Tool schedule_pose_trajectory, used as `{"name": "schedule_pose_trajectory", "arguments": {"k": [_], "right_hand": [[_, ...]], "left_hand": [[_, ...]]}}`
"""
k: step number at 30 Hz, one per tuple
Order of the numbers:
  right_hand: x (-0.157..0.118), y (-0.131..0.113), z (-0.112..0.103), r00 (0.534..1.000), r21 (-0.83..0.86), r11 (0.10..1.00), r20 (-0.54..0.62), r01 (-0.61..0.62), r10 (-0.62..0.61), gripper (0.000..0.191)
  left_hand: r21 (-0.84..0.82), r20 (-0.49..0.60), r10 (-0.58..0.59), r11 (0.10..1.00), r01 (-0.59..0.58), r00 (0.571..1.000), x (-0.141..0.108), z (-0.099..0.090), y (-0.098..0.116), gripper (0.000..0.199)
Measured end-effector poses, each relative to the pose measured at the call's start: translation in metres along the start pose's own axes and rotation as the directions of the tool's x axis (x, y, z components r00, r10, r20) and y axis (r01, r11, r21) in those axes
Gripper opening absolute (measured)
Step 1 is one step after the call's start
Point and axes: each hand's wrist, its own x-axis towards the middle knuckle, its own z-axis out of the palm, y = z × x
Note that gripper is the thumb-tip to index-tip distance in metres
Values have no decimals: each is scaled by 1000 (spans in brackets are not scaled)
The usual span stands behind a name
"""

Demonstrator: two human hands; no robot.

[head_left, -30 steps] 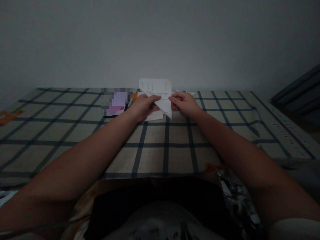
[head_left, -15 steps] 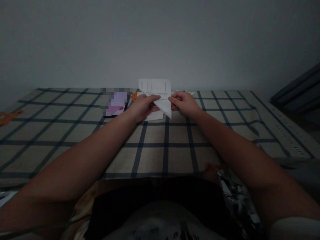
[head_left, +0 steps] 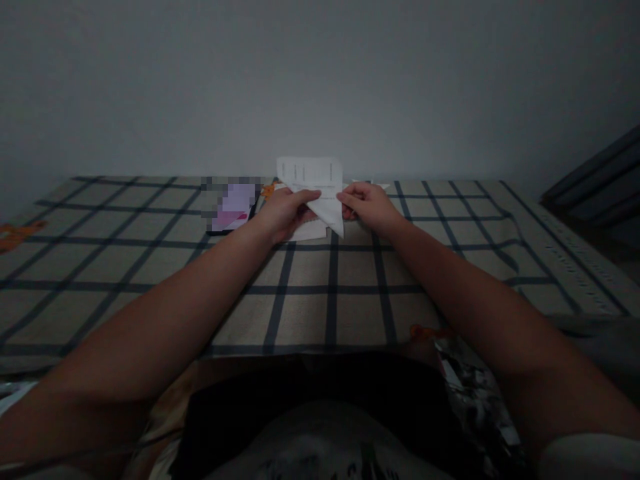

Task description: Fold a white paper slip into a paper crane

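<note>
A white sheet of paper (head_left: 320,190) with faint printed lines is folded into a downward-pointing corner and held up above the far middle of the checked cloth. My left hand (head_left: 285,212) pinches its left edge between thumb and fingers. My right hand (head_left: 367,205) pinches its right edge. More white paper (head_left: 310,232) lies flat on the cloth under my left hand.
A checked beige cloth with dark lines (head_left: 330,293) covers the surface up to a plain wall. A phone with a pink-lit screen (head_left: 233,210) lies left of my hands. Small orange bits (head_left: 15,235) sit far left. A dark object (head_left: 600,187) stands at the right edge.
</note>
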Motion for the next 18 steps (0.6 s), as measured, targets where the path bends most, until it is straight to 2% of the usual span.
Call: {"name": "schedule_pose_trajectory", "arguments": {"k": [4, 10, 13, 18], "right_hand": [[0, -1, -2, 999, 34, 998, 22, -43, 43, 25], [2, -2, -3, 996, 55, 995, 34, -82, 80, 42], [1, 1, -2, 999, 2, 999, 25, -40, 40, 46], [-1, 3, -3, 993, -150, 983, 64, 103, -94, 52]], "left_hand": [[-10, 12, 26, 1000, -26, 1000, 0, 0, 0, 25], [43, 26, 13, 999, -14, 1000, -2, -1, 2, 31], [67, 55, -17, 998, 13, 998, -3, 0, 2, 32], [67, 69, -48, 997, 44, 996, -3, -1, 0, 32]]}}
